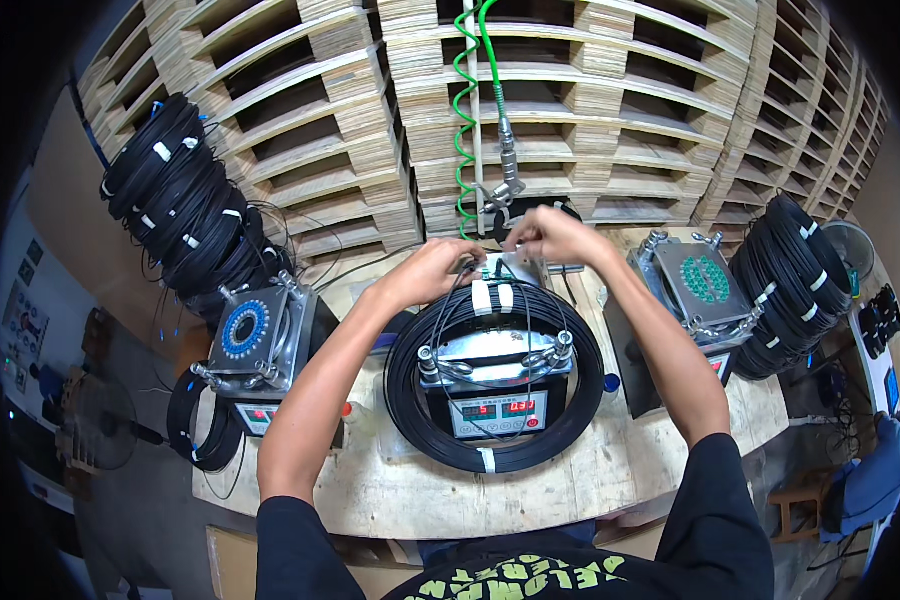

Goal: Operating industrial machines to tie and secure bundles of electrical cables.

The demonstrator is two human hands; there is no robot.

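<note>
A black cable coil (410,400) bound with white tape lies around a grey machine (495,385) that has a red digit display. My left hand (432,267) and my right hand (550,234) meet at the coil's far side, above the machine's top plate. Both pinch thin black cable ends (470,275) running from the coil. Whatever the fingertips press on is hidden by the hands.
Similar machines stand at the left (255,345) and right (700,285) of the wooden table (390,490). Stacks of black coils lie at the far left (185,210) and far right (795,280). A green spiral hose (463,110) hangs before the stacked wooden pallets (610,110).
</note>
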